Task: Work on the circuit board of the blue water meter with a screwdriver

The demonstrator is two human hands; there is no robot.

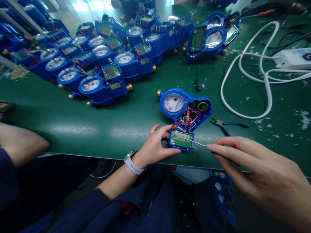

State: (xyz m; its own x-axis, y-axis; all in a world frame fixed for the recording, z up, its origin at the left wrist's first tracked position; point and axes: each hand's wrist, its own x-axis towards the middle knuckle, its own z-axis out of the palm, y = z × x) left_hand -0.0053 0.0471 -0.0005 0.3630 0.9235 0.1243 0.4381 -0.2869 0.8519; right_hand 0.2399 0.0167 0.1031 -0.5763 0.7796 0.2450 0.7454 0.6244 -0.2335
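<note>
A blue water meter (173,103) with a round dial and a brass end lies open on the green bench mat (136,111). Coloured wires (187,119) run from it to a green circuit board with a small LCD (181,139) in a blue holder. My left hand (154,144) grips that holder by its edge, and a white watch sits on my wrist. My right hand (255,161) pinches a thin metal screwdriver (196,141), whose tip lies over the board's lower right corner. The dark handle is hidden by my fingers.
Several blue meters (123,58) stand in rows at the back. Blue-handled pliers (225,124) lie just beyond my right hand. A white cable (243,87) loops to a white box (293,59). A co-worker's forearm (21,145) rests at left, and blue meter parts (222,194) sit below the bench edge.
</note>
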